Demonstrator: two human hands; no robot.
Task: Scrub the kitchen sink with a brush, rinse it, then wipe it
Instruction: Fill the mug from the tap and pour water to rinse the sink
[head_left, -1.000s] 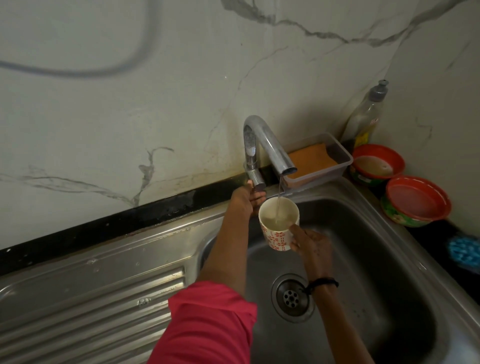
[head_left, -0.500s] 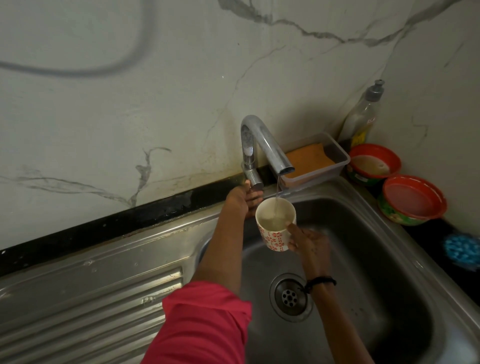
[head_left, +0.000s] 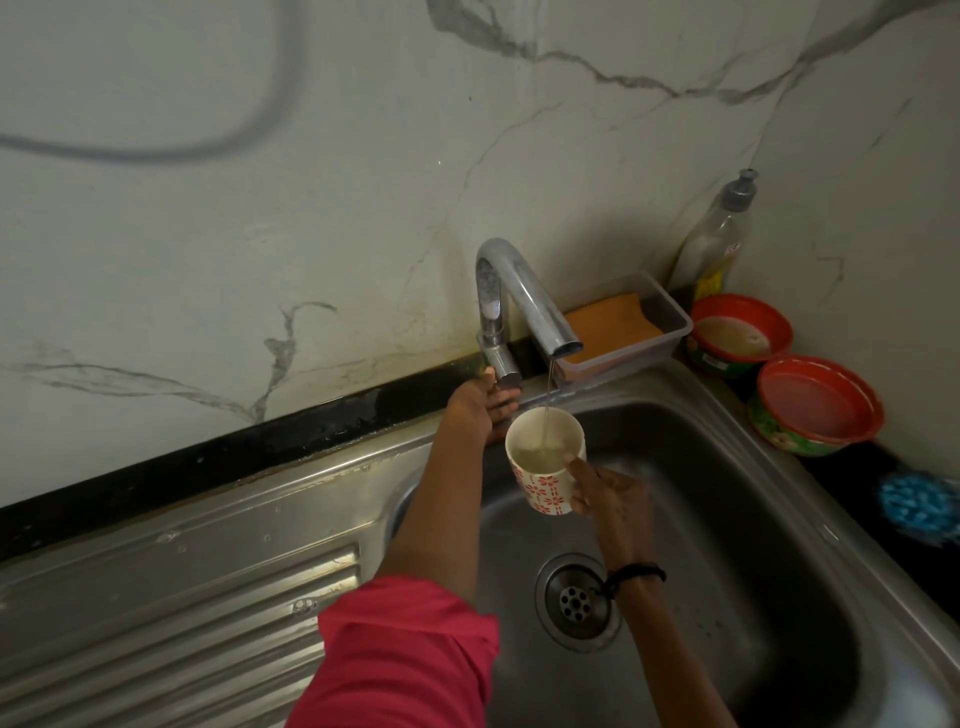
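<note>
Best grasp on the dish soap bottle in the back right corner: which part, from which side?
Grip the dish soap bottle around its clear body, below the pump, coming from the front-left. It stands upright in the wall corner, so rear and right are blocked; the red-rimmed bowl crowds its base.

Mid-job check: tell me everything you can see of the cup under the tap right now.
The cup is white, probably ceramic or plastic, with a red flower pattern around its lower wall. No handle shows from this side. It is held upright over the sink basin, right below the tap spout, not touching it. A thin stream of water falls into it, and it is partly filled. The right hand has it in its grip, with a fingertip hooked over the rim. The left hand, at the tap lever, sits close behind it.
</note>
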